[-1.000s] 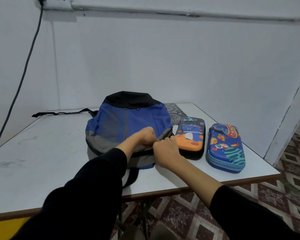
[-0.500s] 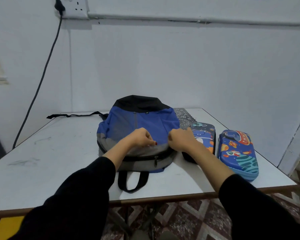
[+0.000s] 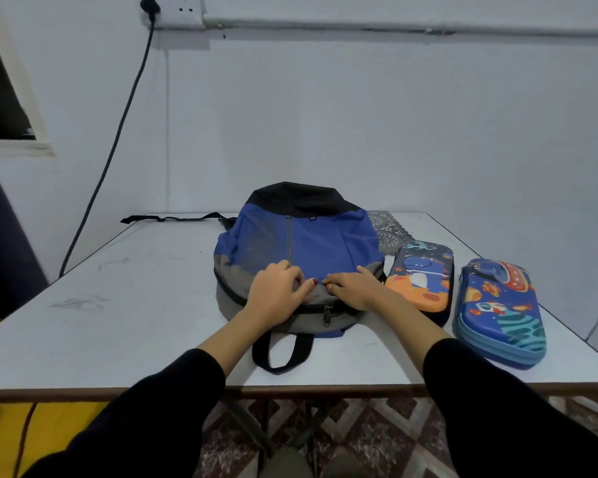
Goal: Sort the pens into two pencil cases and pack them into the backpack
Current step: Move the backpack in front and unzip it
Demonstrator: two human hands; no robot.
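The blue, black and grey fabric backpack (image 3: 325, 243) lay flat on the white table (image 3: 118, 305), near its middle, with the black top end towards the wall and the black carry handle loop (image 3: 280, 351) hanging towards the near edge. A dark zip ran across the grey lower band, and its metal zip pull (image 3: 327, 314) sat between the two wrists.

Both hands rested on the pack's front where blue fabric met grey. The left hand (image 3: 277, 296) had its fingers bent at the knuckles and its thumb stretched to the right. Whether it pinched a fold of cloth or only pressed on it could not be told. The right hand (image 3: 354, 288) lay palm down with the fingers fairly straight and pointing left, holding nothing. The two thumbs almost met. Black sleeves covered both forearms up to the mid-arm.

Just right of the backpack lay the dark blue and orange hard-shell pencil case with a dinosaur print (image 3: 420, 281), closed, its near corner partly hidden by the right forearm. Beside it, further right and close to the table edge, lay the bright blue hard-shell pencil case with rockets and planets (image 3: 501, 315), also zipped.

A grey patterned mat (image 3: 387, 229) showed behind the cases. A thin black strap (image 3: 173, 218) trailed left from the pack. A black cable (image 3: 118, 132) hung down the wall from a white socket (image 3: 183, 10).
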